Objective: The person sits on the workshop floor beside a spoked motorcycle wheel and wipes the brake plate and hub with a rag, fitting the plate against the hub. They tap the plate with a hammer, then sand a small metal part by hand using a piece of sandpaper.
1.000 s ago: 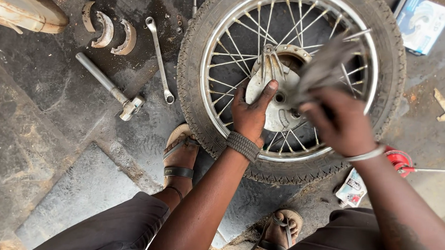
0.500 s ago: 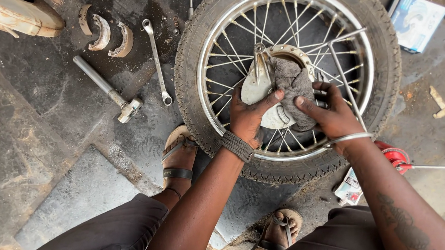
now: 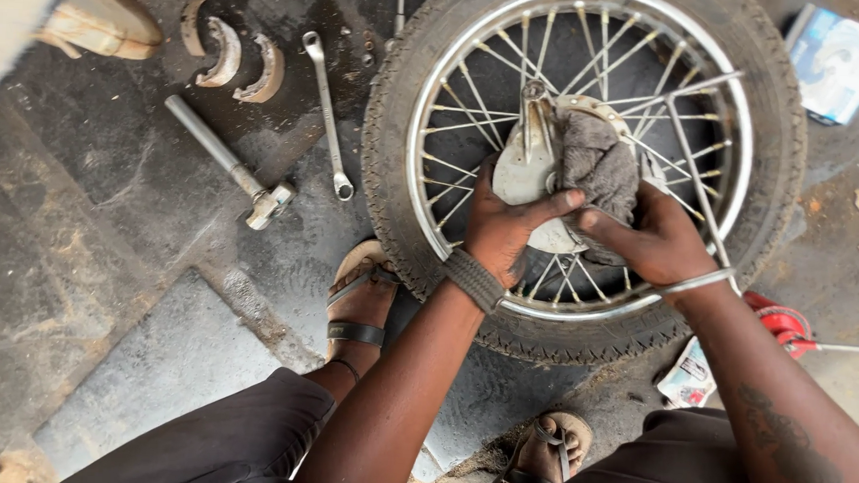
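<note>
A spoked motorcycle wheel (image 3: 771, 169) with its tyre lies flat on the oily floor in front of me. At its centre sits a pale metal brake hub plate (image 3: 527, 168). My left hand (image 3: 505, 230) grips the near edge of that plate, thumb pointing right. My right hand (image 3: 653, 244) presses a grey rag (image 3: 599, 167) onto the plate's right side, fingers closed over the cloth. Both wrists wear bands.
Left of the wheel lie a combination spanner (image 3: 327, 111), a steel socket bar (image 3: 228, 165) and two curved brake shoes (image 3: 237, 59). My sandalled feet (image 3: 357, 301) rest by the tyre. A red tool (image 3: 783, 325), a small packet (image 3: 691, 377) and a blue box (image 3: 838, 61) sit to the right.
My right hand brought the rag down from above the spokes and now presses it on the hub plate. My left hand shifted slightly lower on the plate's edge.
</note>
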